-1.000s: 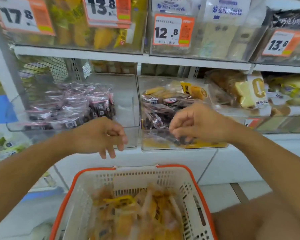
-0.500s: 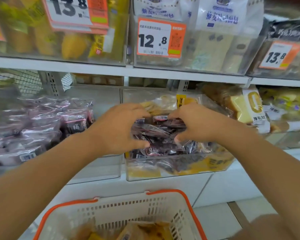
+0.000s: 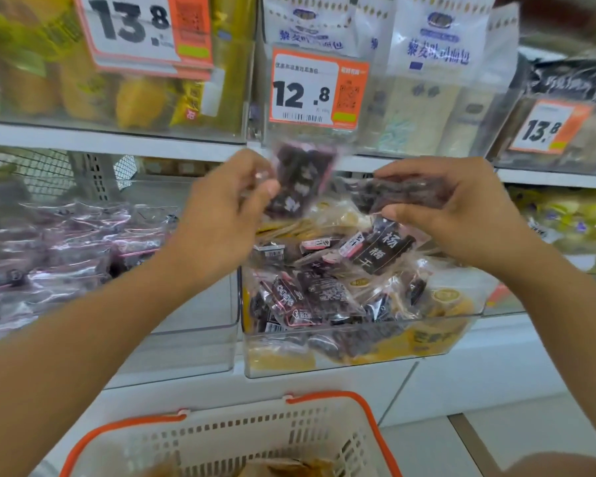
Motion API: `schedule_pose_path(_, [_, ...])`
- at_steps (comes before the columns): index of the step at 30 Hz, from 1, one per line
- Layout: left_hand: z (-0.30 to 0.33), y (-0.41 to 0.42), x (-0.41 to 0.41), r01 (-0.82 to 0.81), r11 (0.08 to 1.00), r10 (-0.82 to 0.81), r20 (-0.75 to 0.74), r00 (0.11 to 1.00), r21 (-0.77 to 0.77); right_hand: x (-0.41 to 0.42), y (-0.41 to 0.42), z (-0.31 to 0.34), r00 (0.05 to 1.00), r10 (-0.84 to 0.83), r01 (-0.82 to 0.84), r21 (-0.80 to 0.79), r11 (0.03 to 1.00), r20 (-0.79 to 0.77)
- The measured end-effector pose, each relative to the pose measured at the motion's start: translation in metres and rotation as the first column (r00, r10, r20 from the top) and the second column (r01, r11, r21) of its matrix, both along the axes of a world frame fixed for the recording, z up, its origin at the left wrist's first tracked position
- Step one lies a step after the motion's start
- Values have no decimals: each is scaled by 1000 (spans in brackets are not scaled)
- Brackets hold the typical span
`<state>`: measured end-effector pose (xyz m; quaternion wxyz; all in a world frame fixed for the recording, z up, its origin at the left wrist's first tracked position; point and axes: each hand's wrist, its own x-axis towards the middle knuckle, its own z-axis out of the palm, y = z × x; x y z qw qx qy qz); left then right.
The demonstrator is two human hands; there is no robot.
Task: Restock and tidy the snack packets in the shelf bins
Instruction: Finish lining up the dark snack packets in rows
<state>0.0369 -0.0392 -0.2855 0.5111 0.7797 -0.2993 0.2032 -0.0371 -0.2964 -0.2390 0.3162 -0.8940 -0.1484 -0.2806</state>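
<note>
Two dark snack packets are lifted above the middle clear bin (image 3: 358,352). Left hand (image 3: 221,215): thumb and fingers pinch one dark purple packet (image 3: 300,180), held upright in front of the 12.8 price tag (image 3: 319,87). Right hand (image 3: 461,215): fingers and thumb pinch a second dark packet (image 3: 406,194), held lengthwise; a further black-labelled packet (image 3: 386,249) hangs just under it, and whether it is gripped or only resting on the pile cannot be told.

Risks, as judged:
- Both grips are fingertip pinches on slick film; a packet could slip and drop into the orange-rimmed basket (image 3: 221,438) below, or back onto the pile.
- The middle bin holds dark packets over yellow ones; sorting could leave strays buried beneath.
- Loose packets sit heaped near the low front wall and could spill forward if nudged.

Surroundings:
- Left clear bin (image 3: 193,339) holds matching purple packets (image 3: 66,242), a likely destination.
- Upper shelf edge (image 3: 117,136) and hanging price tags crowd the space above the hands.
- Bread packs (image 3: 437,63) stand overhead.
</note>
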Motion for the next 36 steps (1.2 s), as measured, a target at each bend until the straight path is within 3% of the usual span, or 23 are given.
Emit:
schedule_pose_path(3, [12, 14, 0, -80, 983, 52, -167, 985, -167, -1, -2, 1, 998, -21, 10, 191, 981, 54])
schedule_pose_path(6, [4, 38, -4, -179, 977, 144, -258, 955, -119, -5, 12, 10, 989, 41, -100, 439, 893, 141])
schedule_pose_path(8, [0, 63, -9, -171, 978, 131, -285, 949, -119, -8, 38, 11, 978, 124, -194, 504, 841, 169])
schedule_pose_path(11, [2, 110, -14, -99, 992, 77, -241, 967, -83, -3, 95, -2, 964, 222, -259, 324, 910, 147])
schedule_pose_path(14, [-5, 148, -17, -211, 974, 221, -133, 966, 86, 12, 149, -19, 953, 276, -292, 128, 948, 125])
schedule_pose_path(16, [-18, 166, -14, -347, 937, 349, -106, 931, 41, 22, 176, -29, 947, 298, -300, -3, 954, 117])
schedule_pose_path(18, [-24, 178, -12, -481, 871, 461, -168, 871, -102, 33, 198, -38, 943, 313, -298, -134, 945, 114])
schedule_pose_path(20, [-25, 185, -10, -546, 815, 490, -272, 828, -194, 47, 217, -46, 963, 269, -259, -317, 913, -11])
schedule_pose_path(22, [-24, 188, -11, -542, 816, 465, -328, 822, -200, 65, 235, -59, 944, 178, -296, -469, 832, -278])
schedule_pose_path(24, [-24, 189, -11, -530, 833, 458, -342, 821, -158, 84, 250, -70, 876, 123, -371, -491, 788, -466])
schedule_pose_path(27, [-27, 191, -11, -516, 851, 466, -310, 829, -101, 108, 258, -72, 797, 44, -443, -533, 721, -602])
schedule_pose_path(31, [-30, 196, -14, -471, 881, 440, -306, 844, -33, 109, 261, -69, 669, -154, -591, -646, 483, -727])
schedule_pose_path(36, [-30, 196, -16, -448, 893, 418, -312, 853, -30, 113, 258, -61, 566, -209, -657, -589, 471, -798])
